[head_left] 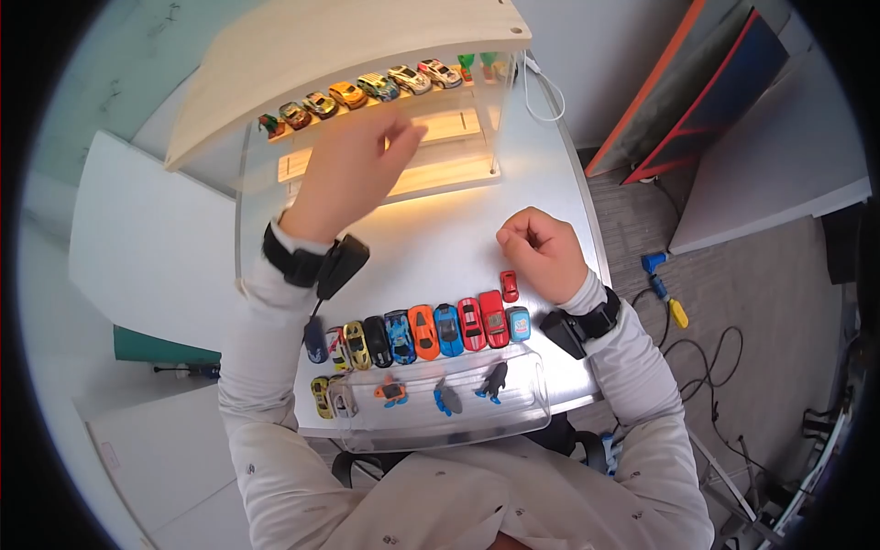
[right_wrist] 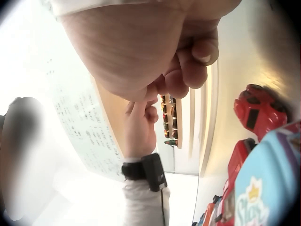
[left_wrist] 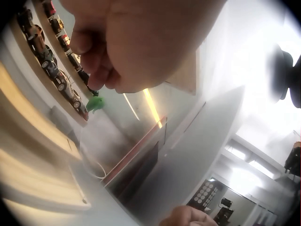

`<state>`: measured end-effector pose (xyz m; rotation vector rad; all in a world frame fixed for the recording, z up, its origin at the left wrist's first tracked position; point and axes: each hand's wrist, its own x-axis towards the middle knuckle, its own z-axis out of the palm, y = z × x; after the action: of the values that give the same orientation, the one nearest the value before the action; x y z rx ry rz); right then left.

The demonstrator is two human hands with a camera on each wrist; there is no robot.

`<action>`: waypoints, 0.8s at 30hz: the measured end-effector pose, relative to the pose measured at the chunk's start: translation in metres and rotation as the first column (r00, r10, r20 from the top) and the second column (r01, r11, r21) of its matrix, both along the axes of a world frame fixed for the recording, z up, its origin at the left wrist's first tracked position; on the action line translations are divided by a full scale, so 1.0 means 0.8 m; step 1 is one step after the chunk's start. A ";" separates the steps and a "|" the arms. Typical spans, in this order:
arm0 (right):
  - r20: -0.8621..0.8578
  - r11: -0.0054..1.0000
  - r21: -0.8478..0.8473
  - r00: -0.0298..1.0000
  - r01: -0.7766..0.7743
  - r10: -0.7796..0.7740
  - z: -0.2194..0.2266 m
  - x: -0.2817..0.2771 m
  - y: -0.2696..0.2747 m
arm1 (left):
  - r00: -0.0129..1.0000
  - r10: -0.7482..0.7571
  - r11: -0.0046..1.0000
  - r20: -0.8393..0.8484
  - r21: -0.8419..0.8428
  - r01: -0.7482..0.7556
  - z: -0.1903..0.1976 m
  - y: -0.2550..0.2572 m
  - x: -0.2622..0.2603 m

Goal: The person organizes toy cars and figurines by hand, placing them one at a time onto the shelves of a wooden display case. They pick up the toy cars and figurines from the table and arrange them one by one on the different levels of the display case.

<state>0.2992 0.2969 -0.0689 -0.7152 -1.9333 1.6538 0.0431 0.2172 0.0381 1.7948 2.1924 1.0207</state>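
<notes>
My left hand (head_left: 353, 160) is raised in front of a lit wooden display case (head_left: 367, 50), its fingers loosely curled with nothing visible in them. A row of toy cars, with an orange one (head_left: 348, 93) among them, stands on the upper shelf beyond that hand. In the left wrist view, a green figure (left_wrist: 95, 104) sits at the row's end. My right hand (head_left: 548, 252) hovers over the table's right side, fingers loosely curled, no object showing. Nearest to it are a small red car (head_left: 510, 286) and a light-blue toy vehicle (head_left: 519, 323).
Several toy cars, including an orange one (head_left: 423, 332), line up across the table (head_left: 440, 247). Behind them, nearer my body, a clear plastic tray or cover (head_left: 513, 412) overlaps small figures, one of them black (head_left: 493, 383). A white cable (head_left: 561, 96) hangs beside the case.
</notes>
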 end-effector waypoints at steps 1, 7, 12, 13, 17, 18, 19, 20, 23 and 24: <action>0.028 1.000 0.021 1.000 0.003 -0.004 -0.007 -0.002 0.003 | 0.999 -0.016 0.997 0.047 -0.078 0.019 0.004 -0.019 -0.001; 0.051 1.000 -0.005 0.998 0.024 -0.024 -0.023 -0.010 0.006 | 0.995 0.051 0.978 0.082 -0.205 -0.033 -0.001 -0.133 -0.027; 0.078 1.000 -0.017 0.997 0.004 -0.002 -0.025 -0.013 0.007 | 0.916 0.237 0.968 0.325 -0.158 -0.194 -0.058 -0.220 -0.075; 0.085 1.000 -0.007 0.996 -0.002 0.002 -0.026 -0.014 0.009 | 0.886 0.261 0.964 0.384 -0.149 -0.219 -0.069 -0.229 -0.082; 0.109 0.999 -0.044 0.993 -0.030 0.034 -0.020 -0.019 0.012 | 0.751 0.346 0.936 0.562 -0.151 -0.319 -0.109 -0.253 -0.106; 0.098 0.995 -0.092 0.995 -0.025 0.034 -0.016 -0.022 0.013 | 0.719 0.363 0.928 0.593 -0.157 -0.339 -0.114 -0.254 -0.109; 0.098 0.993 -0.116 0.995 -0.006 0.018 -0.011 -0.023 0.013 | 0.697 0.370 0.923 0.614 -0.160 -0.349 -0.118 -0.254 -0.111; 0.100 0.990 -0.141 0.995 0.014 0.000 -0.004 -0.024 0.012 | 0.674 0.376 0.919 0.635 -0.165 -0.357 -0.122 -0.252 -0.112; 0.081 0.987 -0.139 0.995 0.076 -0.065 -0.003 -0.029 0.012 | 0.635 0.383 0.907 0.671 -0.145 -0.395 -0.126 -0.249 -0.110; 0.070 0.987 -0.126 0.994 0.097 -0.089 -0.005 -0.031 0.013 | 0.626 0.384 0.903 0.679 -0.133 -0.410 -0.128 -0.249 -0.110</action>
<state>0.2744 0.3072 -0.0728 -0.9048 -1.8188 1.7297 -0.0448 0.0182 -0.0642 0.6868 2.0639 1.5102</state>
